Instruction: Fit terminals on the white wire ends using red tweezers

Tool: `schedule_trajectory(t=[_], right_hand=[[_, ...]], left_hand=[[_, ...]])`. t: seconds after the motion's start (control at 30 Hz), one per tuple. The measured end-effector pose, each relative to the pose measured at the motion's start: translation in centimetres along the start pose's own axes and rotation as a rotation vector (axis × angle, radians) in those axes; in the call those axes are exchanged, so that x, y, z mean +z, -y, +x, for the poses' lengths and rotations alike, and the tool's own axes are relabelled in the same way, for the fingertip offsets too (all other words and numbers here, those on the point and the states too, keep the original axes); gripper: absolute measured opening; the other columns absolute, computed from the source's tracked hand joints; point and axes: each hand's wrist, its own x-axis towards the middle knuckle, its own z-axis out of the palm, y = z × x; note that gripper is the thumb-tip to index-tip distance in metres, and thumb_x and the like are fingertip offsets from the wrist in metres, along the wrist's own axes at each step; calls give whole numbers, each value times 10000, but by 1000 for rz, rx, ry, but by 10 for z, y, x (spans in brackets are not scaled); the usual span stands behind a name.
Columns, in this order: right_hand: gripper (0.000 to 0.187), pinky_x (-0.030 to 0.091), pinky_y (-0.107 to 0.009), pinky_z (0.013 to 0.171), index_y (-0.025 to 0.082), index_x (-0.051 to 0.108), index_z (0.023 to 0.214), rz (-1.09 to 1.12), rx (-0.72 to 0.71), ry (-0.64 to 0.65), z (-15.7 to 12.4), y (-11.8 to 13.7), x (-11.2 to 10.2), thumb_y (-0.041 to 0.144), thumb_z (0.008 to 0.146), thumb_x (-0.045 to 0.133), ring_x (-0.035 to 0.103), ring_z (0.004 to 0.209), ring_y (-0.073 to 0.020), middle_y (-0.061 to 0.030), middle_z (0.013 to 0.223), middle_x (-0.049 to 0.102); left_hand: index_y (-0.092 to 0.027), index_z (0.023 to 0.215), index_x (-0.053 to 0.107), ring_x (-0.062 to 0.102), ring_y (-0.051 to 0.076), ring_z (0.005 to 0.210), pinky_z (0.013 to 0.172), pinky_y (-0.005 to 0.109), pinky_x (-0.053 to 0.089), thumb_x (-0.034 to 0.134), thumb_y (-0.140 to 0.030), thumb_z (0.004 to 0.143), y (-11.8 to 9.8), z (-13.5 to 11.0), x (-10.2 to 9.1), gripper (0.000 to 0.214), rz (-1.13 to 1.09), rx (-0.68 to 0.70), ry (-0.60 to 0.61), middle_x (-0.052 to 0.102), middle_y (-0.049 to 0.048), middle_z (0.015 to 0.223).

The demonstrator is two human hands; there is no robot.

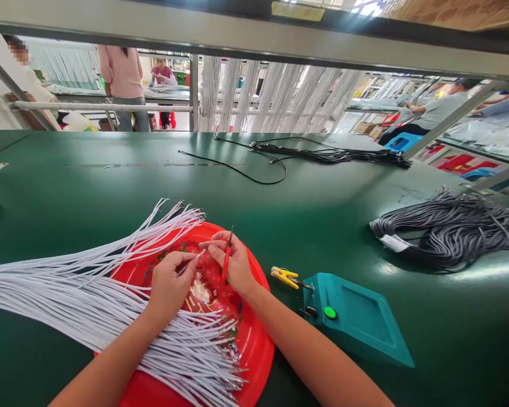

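Note:
My left hand (172, 284) pinches the end of one white cable (200, 254) over a red patterned tray (254, 345). Small red-handled scissors (226, 261) sit in my right hand (237, 265), their dark blades pointing up and away from me. The right fingertips are close to the tip of the pinched cable; whether they touch it I cannot tell. Under and beside my left arm a thick bundle of white cables (89, 305) runs in from the left. Its fanned ends lie across the tray, several showing bare or dark tips.
Right of the tray stands a teal device (365, 316) with a green button and a yellow clip (285, 277). Coiled grey cables (445, 232) lie farther right, and black cables (331, 154) at the back. A metal shelf beam (237, 42) crosses above; several people work beyond.

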Motion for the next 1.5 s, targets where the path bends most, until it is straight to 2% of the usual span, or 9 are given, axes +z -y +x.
schedule_trajectory(t=[0.2,0.3,0.47,0.63,0.77,0.97,1.2,1.37,1.5], right_hand=[[190,488,-300,697,215,483,881,-292,-175,88,-3,-4,-1,239,736,604,611,792,-167,-34,866,643],[119,470,-281,658,204,534,845,-631,-374,88,-4,-7,-5,157,735,536,587,705,-150,-25,809,632],[221,451,-276,657,196,557,792,-1019,-725,201,-4,-7,-10,67,648,451,573,721,-170,-28,727,629],[212,416,-239,640,196,559,722,-1302,-876,229,-9,-4,-6,42,751,417,545,693,-147,-19,688,605],[202,404,-249,641,198,541,716,-1350,-930,191,-12,-6,-3,51,777,416,526,676,-152,-20,676,590],[151,410,-267,579,197,511,778,-1064,-724,180,-13,-12,0,91,684,458,529,624,-168,-22,670,587],[91,454,-254,617,226,451,765,-515,-237,-172,-3,-9,0,279,793,520,540,658,-137,13,717,527],[170,485,-286,699,233,450,817,-279,-102,-75,-1,-8,2,329,762,579,587,734,-151,9,754,571],[220,499,-302,708,221,480,837,-284,-96,-66,-6,-9,9,303,712,641,597,733,-160,0,760,600]], left_hand=[[-186,802,665,603,140,688,650,238,464,539,-292,777,-1,0,0,166,48,32,21,672,21,776],[-188,813,665,602,143,690,663,247,459,531,-273,776,2,0,1,163,127,60,34,670,22,777],[-188,791,665,599,147,690,652,253,444,503,-253,776,1,1,-2,174,221,66,90,665,23,760],[-192,732,657,582,150,629,601,261,420,494,-305,778,-4,0,-4,204,271,-13,135,653,23,708],[-186,732,648,581,147,640,599,255,415,495,-326,782,-5,0,-3,213,230,-34,129,657,25,727],[-168,735,633,566,138,619,605,249,433,512,-323,777,0,4,-4,201,172,-58,-6,650,22,704],[-180,770,642,592,146,696,675,261,464,529,-330,782,-2,2,-4,189,142,12,-81,662,26,776],[-186,776,647,602,142,693,665,248,470,530,-306,780,-3,1,-4,167,159,41,-67,670,25,782],[-190,781,651,614,156,718,668,250,466,522,-343,780,-1,-1,-7,200,184,70,-26,678,29,788]])
